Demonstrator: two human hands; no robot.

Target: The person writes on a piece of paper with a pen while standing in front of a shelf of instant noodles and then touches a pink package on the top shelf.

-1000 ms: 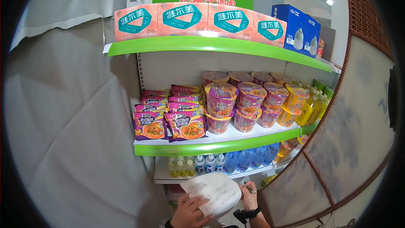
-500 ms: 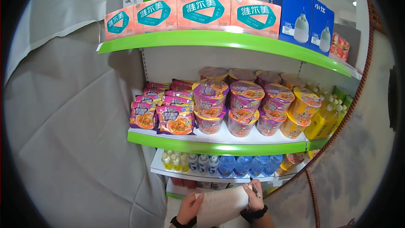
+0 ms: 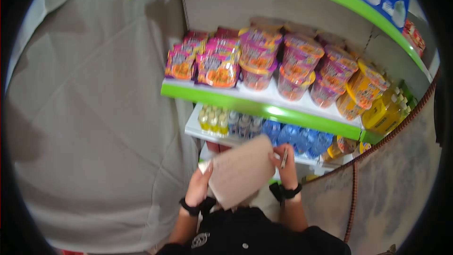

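Note:
A sheet of paper [image 3: 245, 172] with faint handwriting, possibly a notepad, is held out in front of my chest. My left hand [image 3: 199, 184] pinches its left edge with the thumb on top. At the upper right edge, my right hand [image 3: 285, 163] grips the paper and also has a pen [image 3: 284, 158] between its fingers. Both wrists wear black bands. Behind the paper are the lower shelves, partly hidden by it.
Purple noodle packets [image 3: 218, 68] and stacked noodle cups [image 3: 302, 59] stand on the green-edged shelf [image 3: 264, 108]. Below are small yellow-capped bottles [image 3: 214, 119] and blue water bottles [image 3: 297, 137]. Grey cloth [image 3: 94, 123] hangs at left; a brown braided edge [image 3: 355, 198] runs at right.
My view has tilted down, so the shelves sit higher in the picture and my black shirt shows. The paper and both hands appear higher, with the paper more fully visible.

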